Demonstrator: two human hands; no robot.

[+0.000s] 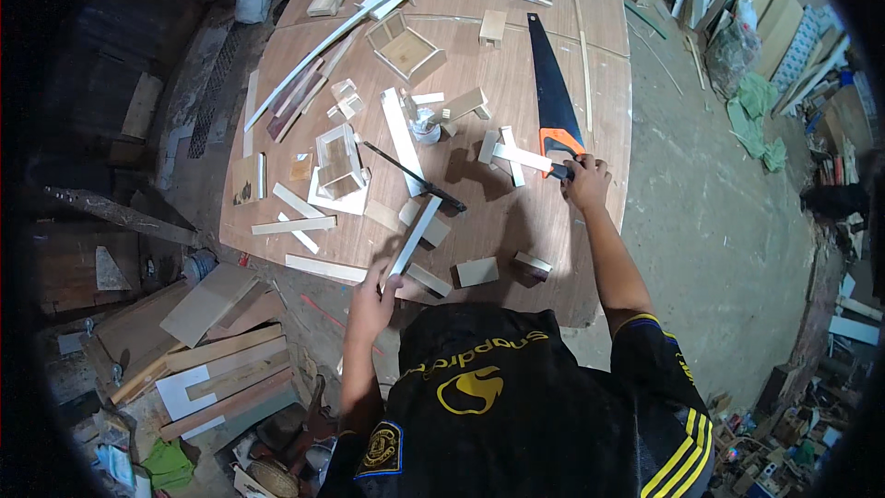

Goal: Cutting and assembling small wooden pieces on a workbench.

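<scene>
My left hand [373, 302] grips the near end of a long pale wooden strip [415, 235] that lies slanted on the plywood worktable [516, 111]. My right hand [586, 183] reaches out to the right and closes on the orange handle of a hand saw [553, 92], whose black blade points away from me. Just left of that hand lies a small cross-shaped wooden piece [513, 157]. A thin black rod [413, 177] lies across the table between my hands.
Many wood offcuts, strips and small open box frames [339, 159] litter the table. Short blocks [477, 271] sit near the front edge. Stacked boards and scraps [217, 360] lie on the floor at the left, more timber at the upper right.
</scene>
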